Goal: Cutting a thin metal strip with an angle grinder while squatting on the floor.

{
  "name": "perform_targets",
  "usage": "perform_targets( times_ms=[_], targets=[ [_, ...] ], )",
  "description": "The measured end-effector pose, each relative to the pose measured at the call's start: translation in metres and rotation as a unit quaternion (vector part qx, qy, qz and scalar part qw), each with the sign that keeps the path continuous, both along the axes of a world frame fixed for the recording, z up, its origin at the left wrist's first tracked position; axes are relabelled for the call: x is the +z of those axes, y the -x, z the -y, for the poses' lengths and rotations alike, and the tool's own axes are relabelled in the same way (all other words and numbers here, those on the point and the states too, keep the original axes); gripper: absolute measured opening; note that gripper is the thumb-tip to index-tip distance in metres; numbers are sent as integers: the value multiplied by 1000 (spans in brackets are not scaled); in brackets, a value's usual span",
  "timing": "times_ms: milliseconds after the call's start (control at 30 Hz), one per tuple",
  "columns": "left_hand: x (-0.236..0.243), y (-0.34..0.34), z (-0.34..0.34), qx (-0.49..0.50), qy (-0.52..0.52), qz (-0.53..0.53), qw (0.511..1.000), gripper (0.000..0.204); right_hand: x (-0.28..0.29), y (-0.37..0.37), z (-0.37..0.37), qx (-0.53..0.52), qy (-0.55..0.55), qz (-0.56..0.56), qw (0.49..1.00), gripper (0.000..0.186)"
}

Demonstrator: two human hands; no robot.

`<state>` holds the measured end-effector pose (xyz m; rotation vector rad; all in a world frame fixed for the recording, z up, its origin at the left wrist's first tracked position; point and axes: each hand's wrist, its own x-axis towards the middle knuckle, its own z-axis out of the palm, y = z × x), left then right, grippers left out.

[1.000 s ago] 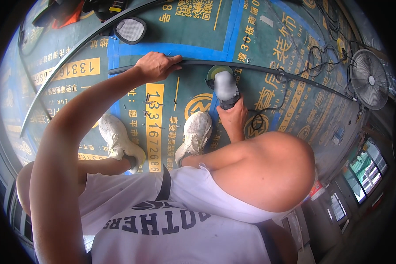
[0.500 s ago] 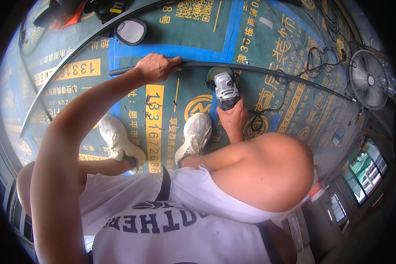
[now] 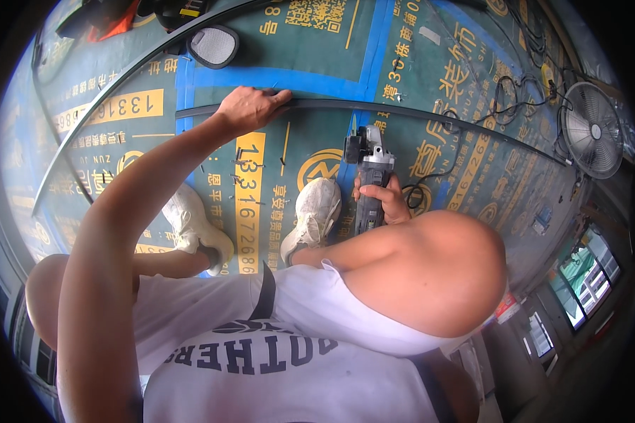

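Note:
A long dark grey strip point(image 3: 416, 113) lies across the printed green floor sheet. Bent over its left part, the fingers of my left hand point(image 3: 252, 110) grip it and hold it against the floor. My right hand point(image 3: 389, 199) is closed around the body of a grey and black angle grinder point(image 3: 375, 168). The grinder's head points away from me, just short of the strip and apart from it. Its disc is turned edge-on and hard to make out. Several small dark offcuts point(image 3: 241, 156) are scattered between the strip and my shoes.
Another long curved strip point(image 3: 102, 99) lies at the far left, beside an oval mesh-faced object point(image 3: 212, 47). A round metal fan point(image 3: 591, 130) stands at the right, near tangled black cables point(image 3: 504, 92). My white shoes point(image 3: 316, 215) rest on the sheet. Blue tape point(image 3: 275, 79) crosses it.
My right hand has drawn the angle grinder back toward me, away from the strip, and turned it so its head now sits sideways. My left hand stays on the strip.

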<state>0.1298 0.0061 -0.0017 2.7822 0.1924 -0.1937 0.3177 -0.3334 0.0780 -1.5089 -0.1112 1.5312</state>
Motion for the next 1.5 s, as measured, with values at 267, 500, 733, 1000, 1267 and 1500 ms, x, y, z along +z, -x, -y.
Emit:
perform_targets(
  times_ms=[267,500,733,1000,1267,1500],
  targets=[
    [-8,4,0,5,3,-1,1000,27,-9,-3,-4,-120,21,-108,987,49],
    [-7,1,1,-2,-7,-12,1000,28,-12,-8,-4,-106,16,-105,989,50],
    [-7,2,0,-7,-14,-26,1000,29,-9,-14,-14,-91,14,-96,991,49],
    [-7,1,-1,2,29,29,999,32,-9,-13,-9,-99,-12,-107,989,50],
    [0,0,-2,11,32,-27,999,32,-10,-5,-18,-57,9,-90,994,55],
    [6,-2,-2,11,21,-44,999,31,-14,-5,-23,-54,16,-75,996,53]
  ],
)
